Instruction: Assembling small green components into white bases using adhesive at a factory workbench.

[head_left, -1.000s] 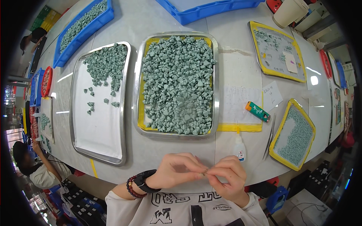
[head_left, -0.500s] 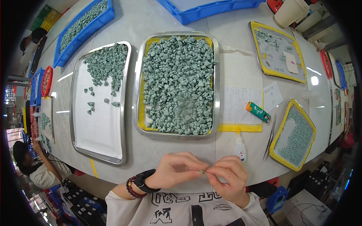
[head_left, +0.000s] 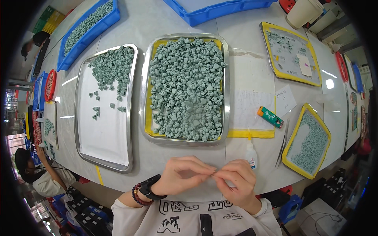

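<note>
My left hand (head_left: 186, 175) and my right hand (head_left: 238, 181) meet fingertip to fingertip over the table's near edge, both closed in a pinch. Between them is a tiny grey-green piece, almost wholly hidden by the fingers. Beyond my hands stands a steel tray (head_left: 145, 131) lined in yellow and heaped with small grey-green pieces (head_left: 187, 86). To its left lies a second steel tray (head_left: 103, 135) with a white lining; pieces cluster at its far end and a few lie loose. A small white glue bottle (head_left: 251, 155) with a thin tip stands just past my right hand.
Right of the centre tray are a paper sheet (head_left: 252, 106), a green-and-orange lighter (head_left: 270, 117), tweezers (head_left: 284, 141) and two yellow-edged trays (head_left: 289, 171) (head_left: 275, 72). Blue bins (head_left: 106, 24) (head_left: 220, 13) stand at the back. Another person (head_left: 47, 177) sits at the far left.
My fingertips have shifted slightly and now cover more of the small piece, which showed a little below them before. The trays and tools stay in place.
</note>
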The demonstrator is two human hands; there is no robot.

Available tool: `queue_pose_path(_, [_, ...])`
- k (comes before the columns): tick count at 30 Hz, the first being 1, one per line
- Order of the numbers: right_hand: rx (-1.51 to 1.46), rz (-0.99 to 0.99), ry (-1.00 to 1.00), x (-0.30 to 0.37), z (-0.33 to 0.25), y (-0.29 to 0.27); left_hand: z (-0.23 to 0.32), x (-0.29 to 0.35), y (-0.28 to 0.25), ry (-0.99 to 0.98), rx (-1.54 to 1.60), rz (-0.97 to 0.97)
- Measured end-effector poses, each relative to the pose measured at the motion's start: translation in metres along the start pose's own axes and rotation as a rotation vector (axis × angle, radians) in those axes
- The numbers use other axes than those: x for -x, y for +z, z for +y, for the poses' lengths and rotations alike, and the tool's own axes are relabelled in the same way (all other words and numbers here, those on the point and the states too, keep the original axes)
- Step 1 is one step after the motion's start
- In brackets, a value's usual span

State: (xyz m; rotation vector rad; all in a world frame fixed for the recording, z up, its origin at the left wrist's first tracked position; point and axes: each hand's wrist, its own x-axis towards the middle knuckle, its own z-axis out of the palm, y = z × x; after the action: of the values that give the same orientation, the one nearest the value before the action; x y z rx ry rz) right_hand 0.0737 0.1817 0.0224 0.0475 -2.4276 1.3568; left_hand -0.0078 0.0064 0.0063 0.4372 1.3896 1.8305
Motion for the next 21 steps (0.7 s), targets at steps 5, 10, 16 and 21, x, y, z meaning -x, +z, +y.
queue_pose_path(5, [-0.078, -0.041, -0.025, 0.002, 0.006, -0.006, 0.0, -0.002, 0.001, -0.044, 0.153, -0.016])
queue_pose_path(10, [-0.142, -0.012, 0.047, 0.008, 0.005, -0.016, 0.013, -0.003, -0.006, -0.024, 0.072, -0.03])
queue_pose_path(16, [0.032, 0.216, 0.186, 0.025, 0.013, -0.052, 0.056, 0.042, -0.069, 0.39, -0.855, 0.612])
queue_pose_path(21, [0.058, 0.205, 0.206, 0.023, 0.019, -0.056, 0.077, 0.026, -0.114, 0.501, -1.292, 0.773])
